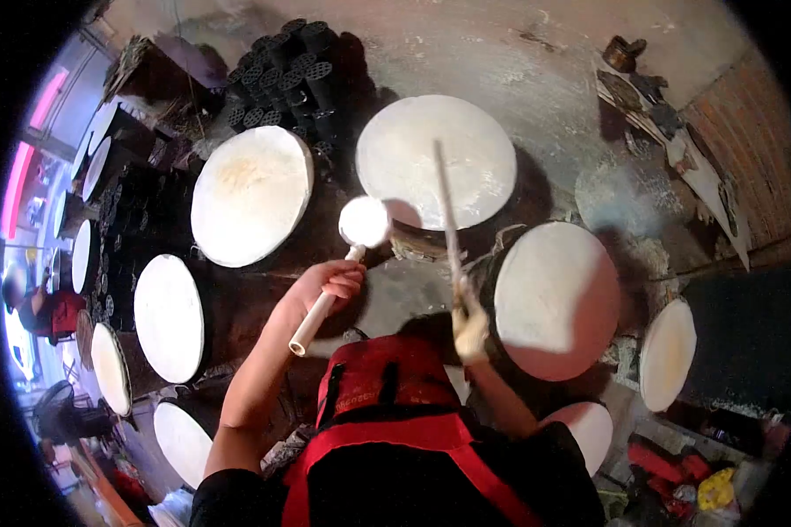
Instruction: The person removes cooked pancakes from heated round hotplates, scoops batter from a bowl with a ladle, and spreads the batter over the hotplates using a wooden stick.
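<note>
My left hand [332,285] is wrapped round the pale tubular handle of what looks like a ladle [366,221]. Its round head shows bright white, too glaring to make out what is inside. A long thin stick [446,198] rises from my right hand [471,332], which is closed on its lower end and looks gloved in pale yellow, slightly blurred. The stick's tip lies across my view of the large white round top [404,132] ahead; whether it touches is unclear. Close by my right hand is another white round top [545,294], partly shadowed.
More white round tops [253,195] stand around me on dark drum-like bases. Black cylindrical briquettes with holes [281,75] are stacked at the back left. A fan [57,413] and a seated person [48,307] are at far left. Boards [707,180] lie at right.
</note>
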Demonstrator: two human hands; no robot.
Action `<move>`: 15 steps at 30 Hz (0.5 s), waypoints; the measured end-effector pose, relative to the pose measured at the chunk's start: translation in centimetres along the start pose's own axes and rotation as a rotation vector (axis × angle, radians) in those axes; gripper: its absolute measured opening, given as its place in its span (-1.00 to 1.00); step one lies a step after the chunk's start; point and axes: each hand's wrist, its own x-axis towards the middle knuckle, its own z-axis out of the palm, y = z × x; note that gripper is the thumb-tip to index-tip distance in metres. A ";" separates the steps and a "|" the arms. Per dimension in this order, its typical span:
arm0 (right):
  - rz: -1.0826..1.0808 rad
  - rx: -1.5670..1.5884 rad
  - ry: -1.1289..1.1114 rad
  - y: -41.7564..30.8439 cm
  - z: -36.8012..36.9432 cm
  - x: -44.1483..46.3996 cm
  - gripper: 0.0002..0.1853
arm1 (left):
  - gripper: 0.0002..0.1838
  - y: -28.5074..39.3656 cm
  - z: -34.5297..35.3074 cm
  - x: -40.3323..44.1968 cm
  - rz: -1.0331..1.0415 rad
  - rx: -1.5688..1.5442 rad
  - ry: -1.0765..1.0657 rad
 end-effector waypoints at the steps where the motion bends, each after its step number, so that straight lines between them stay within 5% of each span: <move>1: 0.004 -0.123 -0.014 1.2 -0.4 -2.1 -0.76 | -0.88 0.2 -1.0 -0.2 0.002 -0.036 0.051; 2: 0.009 -0.247 -0.021 1.9 -0.3 -4.0 -0.74 | -0.88 0.2 -2.1 -0.7 -0.004 -0.073 0.108; 4: -0.546 -1.419 -0.324 0.7 -0.2 -5.2 -0.68 | -0.83 0.4 -2.8 -4.0 0.029 -0.045 0.002; 6: -0.172 -0.426 -0.092 1.1 -2.3 -2.5 -0.57 | -0.79 0.5 -2.9 -9.3 -0.048 -0.187 -0.259; 8: -0.276 -0.140 -0.099 0.0 -0.7 -2.0 -0.53 | -0.76 0.4 -2.6 -14.0 0.131 -0.120 -0.338; 10: -0.554 -0.854 -0.032 2.3 0.6 -4.4 -0.50 | -0.78 2.2 -3.9 -15.3 0.265 0.147 -0.232; 12: -0.437 -1.605 0.085 5.1 1.1 -7.8 -0.55 | -0.80 5.4 -6.1 -15.4 0.415 0.428 0.004; 15: -0.386 -1.394 -0.102 8.9 2.6 -9.4 -0.59 | -0.86 7.1 -9.9 -15.8 0.488 0.474 0.120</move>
